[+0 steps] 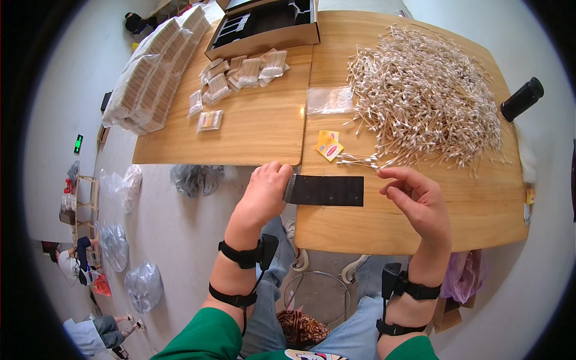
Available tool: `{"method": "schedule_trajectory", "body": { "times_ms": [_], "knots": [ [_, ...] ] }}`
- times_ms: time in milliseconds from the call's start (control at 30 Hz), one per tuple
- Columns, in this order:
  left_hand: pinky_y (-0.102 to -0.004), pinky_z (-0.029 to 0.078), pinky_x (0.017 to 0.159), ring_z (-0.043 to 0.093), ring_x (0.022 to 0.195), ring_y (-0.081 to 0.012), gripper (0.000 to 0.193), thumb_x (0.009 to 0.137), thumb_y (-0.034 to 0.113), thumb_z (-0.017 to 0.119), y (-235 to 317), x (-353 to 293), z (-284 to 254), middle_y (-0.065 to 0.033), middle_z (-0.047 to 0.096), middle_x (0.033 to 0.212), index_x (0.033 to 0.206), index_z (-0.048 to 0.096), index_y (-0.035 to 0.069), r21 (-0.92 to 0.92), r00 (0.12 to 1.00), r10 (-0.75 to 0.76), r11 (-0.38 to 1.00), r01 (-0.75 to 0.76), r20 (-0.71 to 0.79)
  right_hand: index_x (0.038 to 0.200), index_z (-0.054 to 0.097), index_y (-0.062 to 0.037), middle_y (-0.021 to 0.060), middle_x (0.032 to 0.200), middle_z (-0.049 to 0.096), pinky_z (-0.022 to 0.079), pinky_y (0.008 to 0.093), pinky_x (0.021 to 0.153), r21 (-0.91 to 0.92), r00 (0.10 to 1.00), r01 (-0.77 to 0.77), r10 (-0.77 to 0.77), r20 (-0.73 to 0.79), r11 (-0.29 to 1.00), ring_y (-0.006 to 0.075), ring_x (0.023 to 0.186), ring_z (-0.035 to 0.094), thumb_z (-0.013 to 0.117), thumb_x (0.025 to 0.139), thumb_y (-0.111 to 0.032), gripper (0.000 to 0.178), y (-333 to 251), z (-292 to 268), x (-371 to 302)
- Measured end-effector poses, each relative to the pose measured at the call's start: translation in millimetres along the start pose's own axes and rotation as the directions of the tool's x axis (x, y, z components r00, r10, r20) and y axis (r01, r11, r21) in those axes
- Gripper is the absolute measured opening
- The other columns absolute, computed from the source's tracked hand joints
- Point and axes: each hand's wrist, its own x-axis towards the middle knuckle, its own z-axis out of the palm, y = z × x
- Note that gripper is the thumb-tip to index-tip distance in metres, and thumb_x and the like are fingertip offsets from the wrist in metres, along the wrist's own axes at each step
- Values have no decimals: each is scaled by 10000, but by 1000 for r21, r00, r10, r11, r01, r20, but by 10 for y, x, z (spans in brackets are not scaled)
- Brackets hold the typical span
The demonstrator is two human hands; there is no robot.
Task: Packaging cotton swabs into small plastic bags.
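My left hand (pixel 268 189) is closed in a fist just off the table's left edge, against the greyish end of a flat black strip (pixel 330 191). Its curled fingers hide whatever is inside. The strip lies across the near corner of the table. To its right, my right hand (pixel 420 198) hovers with fingers bent and thumb and index apart. The index tip is beside a few loose cotton swabs (pixel 358 159); whether it touches them I cannot tell. Beyond the strip lie small yellow cards (pixel 329 146). A great heap of cotton swabs (pixel 429 96) covers the table's far right.
Clear plastic bags (pixel 330 100) lie left of the heap. Several swab packets (pixel 249 72) rest on the left table, near an open cardboard box (pixel 264 41). Wrapped stacks (pixel 159 72) line its far left. A black bottle (pixel 522 99) stands at the right edge.
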Motion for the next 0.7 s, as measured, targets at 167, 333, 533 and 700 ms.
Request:
{"method": "schedule_trajectory", "body": {
  "times_ms": [167, 333, 533, 700],
  "knots": [
    [-462, 414, 975, 521, 1095, -396, 417, 689, -75, 603, 333, 43, 28, -171, 556, 1085, 1089, 557, 32, 110, 997, 58, 993, -52, -51, 1197, 661, 14, 26, 1011, 688, 499, 217, 779, 37, 996, -71, 73, -54, 997, 76, 876, 619, 646, 917, 25, 281, -7, -82, -5],
    [-473, 314, 1121, 495, 1163, -347, 651, 744, -22, 584, 519, 94, 223, -149, 531, 1127, 1383, 481, 43, 181, 989, 134, 976, -120, -68, 1215, 641, 18, 76, 1102, 706, 520, 246, 807, 15, 991, -60, 62, -116, 998, 121, 913, 667, 607, 957, -21, 263, -4, -151, -18],
    [-489, 288, 1147, 477, 1187, -363, 712, 738, 6, 607, 780, 89, 266, -188, 513, 1160, 1431, 449, 33, 188, 992, 113, 977, -101, -58, 1116, 677, 20, 36, 987, 701, 523, 223, 773, 41, 964, -71, 79, -254, 997, 89, 827, 641, 648, 928, -14, 194, 93, -143, 31],
    [-503, 304, 1139, 459, 1237, -386, 735, 727, 8, 627, 808, 126, 116, -215, 504, 1238, 1438, 440, 26, 74, 996, 73, 994, -76, 49, 1121, 679, -24, 84, 1066, 691, 515, 351, 876, -553, 961, -51, -109, -252, 832, 216, 940, 642, 709, 850, -57, 275, 365, 72, 160]
  ]
}}
